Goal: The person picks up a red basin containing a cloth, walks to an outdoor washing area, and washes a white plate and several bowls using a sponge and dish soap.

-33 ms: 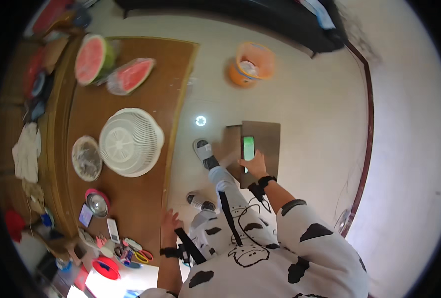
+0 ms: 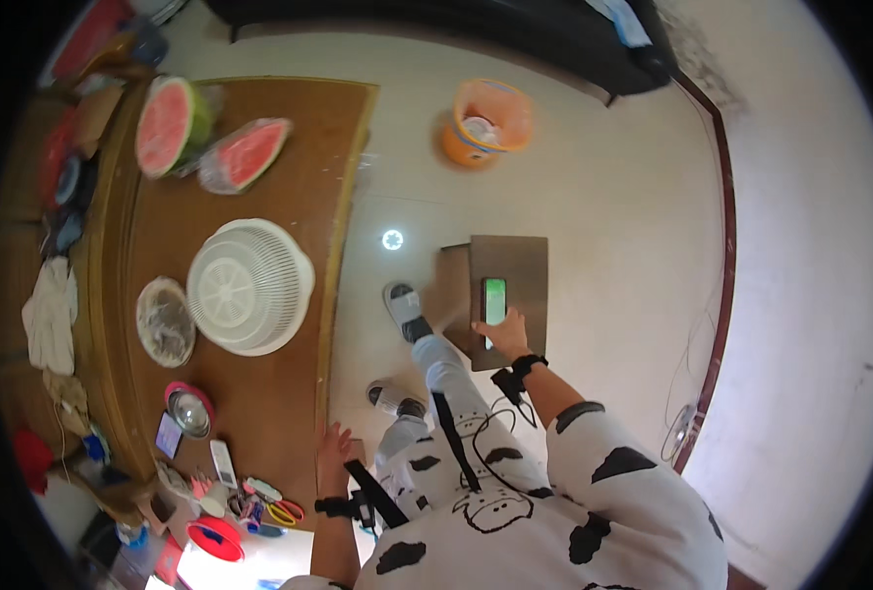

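My right hand (image 2: pixel 503 334) grips the lower end of a smartphone (image 2: pixel 495 299) with a lit, green-tinted screen. The phone is over the brown top of a low stool or box (image 2: pixel 527 270); whether it touches that surface I cannot tell. Part of its lower screen is hidden by my fingers. At the table's near right edge, my left hand (image 2: pixel 335 454) is open with its fingers apart, holding nothing. Both wrists wear black straps with small devices, and a black cable hangs by the right one.
The wooden table (image 2: pixel 259 393) on the left carries cut watermelon (image 2: pixel 168 128), a white strainer basket (image 2: pixel 249 285), a covered bowl (image 2: pixel 167 323), another phone (image 2: pixel 169 434) and scissors (image 2: pixel 284 511). An orange bucket (image 2: pixel 471 149) stands on the floor. A black sofa (image 2: pixel 436 34) lines the far side.
The phone in my right hand has shifted slightly right and nearer relative to the stool top. The whole view has moved a little. My left hand remains by the table edge.
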Tool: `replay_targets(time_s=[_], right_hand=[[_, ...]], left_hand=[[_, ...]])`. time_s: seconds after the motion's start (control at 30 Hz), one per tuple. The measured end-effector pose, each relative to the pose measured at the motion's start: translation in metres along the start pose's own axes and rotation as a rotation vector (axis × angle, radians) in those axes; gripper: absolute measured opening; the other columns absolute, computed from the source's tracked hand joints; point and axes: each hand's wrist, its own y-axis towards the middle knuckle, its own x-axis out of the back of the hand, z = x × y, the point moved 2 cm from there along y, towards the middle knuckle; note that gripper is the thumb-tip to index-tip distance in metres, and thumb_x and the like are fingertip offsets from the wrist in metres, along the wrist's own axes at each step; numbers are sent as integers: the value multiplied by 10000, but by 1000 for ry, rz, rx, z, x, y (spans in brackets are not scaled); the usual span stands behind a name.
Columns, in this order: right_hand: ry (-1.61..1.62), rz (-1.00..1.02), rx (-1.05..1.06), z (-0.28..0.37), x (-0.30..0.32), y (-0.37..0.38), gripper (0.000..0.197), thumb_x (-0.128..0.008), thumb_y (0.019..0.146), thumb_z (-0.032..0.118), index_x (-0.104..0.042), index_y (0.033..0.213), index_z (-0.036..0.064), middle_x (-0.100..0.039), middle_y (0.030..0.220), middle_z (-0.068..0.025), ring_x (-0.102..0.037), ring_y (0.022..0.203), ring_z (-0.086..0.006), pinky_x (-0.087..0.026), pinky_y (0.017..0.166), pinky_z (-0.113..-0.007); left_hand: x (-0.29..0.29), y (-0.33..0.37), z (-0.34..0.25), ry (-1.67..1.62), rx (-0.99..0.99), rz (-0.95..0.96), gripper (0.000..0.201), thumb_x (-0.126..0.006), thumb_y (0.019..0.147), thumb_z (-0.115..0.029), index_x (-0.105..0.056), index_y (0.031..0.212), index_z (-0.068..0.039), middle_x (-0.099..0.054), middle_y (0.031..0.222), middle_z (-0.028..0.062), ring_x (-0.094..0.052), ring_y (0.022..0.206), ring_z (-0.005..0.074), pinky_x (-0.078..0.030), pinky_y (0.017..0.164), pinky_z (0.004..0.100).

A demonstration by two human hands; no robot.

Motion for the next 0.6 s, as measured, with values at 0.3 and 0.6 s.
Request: replay_targets(time_s=[0.3,0.6], right_hand=[[-74,-60,-275,-104,-11,-4,947,-765,552,436,-351,1243,-63,-434,1173,-241,-428,1118,-363,-396,926,-403],[-100,-194,-213,-81,-49,49,945,-799,541,406,-342,1243,-32,-443,1134,-211,-447,1063,-355,-426,882,-403]], left_hand=[[-9,-13,64,209,219,-40,551,-509,858,-225,-271,1342,-112,-485,1216,113,-546,945,203,-429,739,311],[-59,11,77,249,140,63,490,-573,843,-221,-371,1285,-158,-559,1071,58,-570,904,170,-442,684,259]])
